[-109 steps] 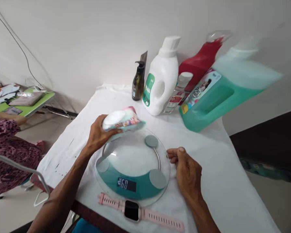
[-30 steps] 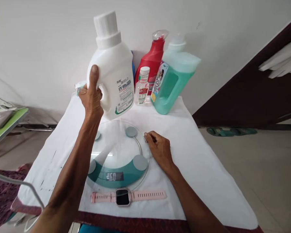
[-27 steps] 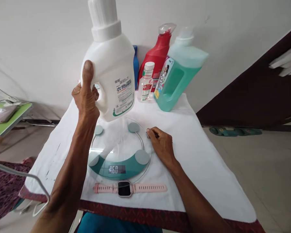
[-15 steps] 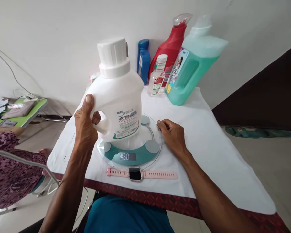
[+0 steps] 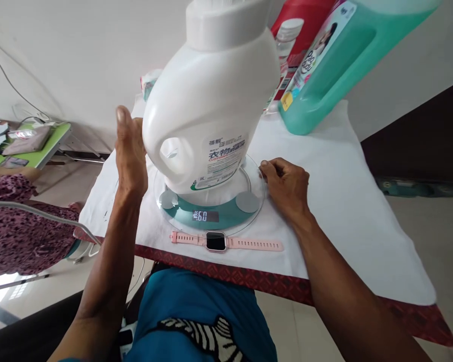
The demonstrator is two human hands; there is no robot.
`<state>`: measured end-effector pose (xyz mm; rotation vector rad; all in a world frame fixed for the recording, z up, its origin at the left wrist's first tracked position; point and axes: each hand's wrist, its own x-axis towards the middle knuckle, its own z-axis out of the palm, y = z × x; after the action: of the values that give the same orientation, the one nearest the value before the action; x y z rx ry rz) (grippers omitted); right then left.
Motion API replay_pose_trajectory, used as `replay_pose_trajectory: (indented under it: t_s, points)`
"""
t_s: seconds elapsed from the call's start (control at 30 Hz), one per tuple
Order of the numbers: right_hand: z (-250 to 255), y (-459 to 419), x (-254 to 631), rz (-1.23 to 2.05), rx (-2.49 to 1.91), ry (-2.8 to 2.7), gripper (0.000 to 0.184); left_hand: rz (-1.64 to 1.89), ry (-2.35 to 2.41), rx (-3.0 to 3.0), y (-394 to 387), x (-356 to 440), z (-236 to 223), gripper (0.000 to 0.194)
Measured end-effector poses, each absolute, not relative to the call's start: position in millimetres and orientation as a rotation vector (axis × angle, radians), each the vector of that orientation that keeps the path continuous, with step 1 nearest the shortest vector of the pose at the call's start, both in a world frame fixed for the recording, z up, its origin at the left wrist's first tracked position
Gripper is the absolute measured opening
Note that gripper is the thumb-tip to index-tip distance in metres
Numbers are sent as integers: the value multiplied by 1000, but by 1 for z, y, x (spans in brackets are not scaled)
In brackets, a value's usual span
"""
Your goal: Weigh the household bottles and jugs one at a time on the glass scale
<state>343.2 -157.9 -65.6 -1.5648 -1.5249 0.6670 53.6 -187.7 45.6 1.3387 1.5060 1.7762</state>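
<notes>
A big white detergent jug (image 5: 211,100) stands on the round glass scale (image 5: 184,213), whose display reads 6.0. My left hand (image 5: 130,156) is open, fingers stretched upward, just left of the jug's handle and off it. My right hand (image 5: 287,186) rests at the scale's right rim with its fingers curled onto the glass edge. A pink smartwatch (image 5: 216,241) lies flat in front of the scale.
A green liquid jug (image 5: 324,75), a red bottle (image 5: 305,10) and a small clear bottle (image 5: 287,40) stand behind on the white cloth (image 5: 343,201). A wipes pack (image 5: 149,80) lies at the back left. Another person in patterned clothing (image 5: 18,236) sits at left by a green table (image 5: 41,151).
My left hand lowered the white jug onto the scale and let go of its handle, opening flat beside it. My right hand stayed at the rim. The camera moved closer.
</notes>
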Motion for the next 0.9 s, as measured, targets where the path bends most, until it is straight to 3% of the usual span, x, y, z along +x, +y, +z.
replay_pose_trajectory:
  t_s: [0.3, 0.67, 0.9]
  points:
    - [-70, -157, 343, 617, -1582, -1529, 32, 1815, 1748, 1064, -186, 8, -38, 59]
    - [-75, -155, 343, 636, -1603, -1474, 31, 1809, 1766, 1128, -188, 14, -35, 67]
    - [-74, -155, 345, 638, -1613, -1499, 30, 1829, 1668, 1090, -189, 15, -38, 58]
